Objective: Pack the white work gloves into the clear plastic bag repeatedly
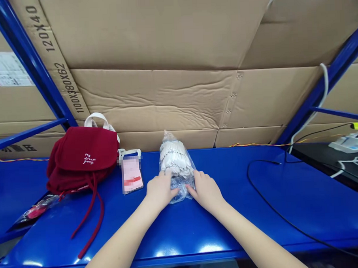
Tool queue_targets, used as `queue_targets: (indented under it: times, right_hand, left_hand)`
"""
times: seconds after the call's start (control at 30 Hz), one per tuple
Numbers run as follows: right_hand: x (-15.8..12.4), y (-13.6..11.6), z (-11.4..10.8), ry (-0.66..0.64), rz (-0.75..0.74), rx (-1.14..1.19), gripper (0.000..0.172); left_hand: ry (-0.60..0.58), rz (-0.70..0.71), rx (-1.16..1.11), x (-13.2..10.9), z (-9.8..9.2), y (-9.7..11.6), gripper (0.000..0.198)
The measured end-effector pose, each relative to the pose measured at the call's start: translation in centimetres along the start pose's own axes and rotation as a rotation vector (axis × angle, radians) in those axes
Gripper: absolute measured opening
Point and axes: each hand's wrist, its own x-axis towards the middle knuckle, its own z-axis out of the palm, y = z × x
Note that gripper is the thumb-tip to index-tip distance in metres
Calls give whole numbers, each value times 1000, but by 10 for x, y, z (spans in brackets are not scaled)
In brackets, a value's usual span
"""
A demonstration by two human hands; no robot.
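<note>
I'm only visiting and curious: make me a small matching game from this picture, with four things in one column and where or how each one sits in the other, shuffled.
Things
1. drawstring bag
2. phone
3. clear packet
4. black cable

Descriptions
A. held between the left hand and right hand
B. dark red, at the left of the blue table
C. loops across the table's right side
D. lies flat just right of the bag

Pairs: 1-B, 2-D, 3-A, 4-C
</note>
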Motion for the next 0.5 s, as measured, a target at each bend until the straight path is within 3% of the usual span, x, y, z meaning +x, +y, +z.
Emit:
queue_targets:
  times: [0.1, 0.2, 0.3, 0.37, 0.5]
  right_hand:
    - [-8, -1, -2, -2, -93, 56, 17]
    - [-9, -8, 6, 38, -198, 341, 25]
    - [-6, -20, 11, 103, -239, 597, 33]
    - [-5, -29, 10, 125, -294, 604, 30]
    - [-13, -34, 4, 192, -431, 445, 29]
  left_hand:
    - [-94, -25, -207, 2, 3, -12, 27]
    - [-196, -57, -664, 10, 10, -15, 14]
    - [-298, -123, -925, 16, 16, -8, 29]
    - [-346, -162, -1117, 18, 18, -3, 35]
    - [-349, -214, -1469, 14, 19, 0, 23]
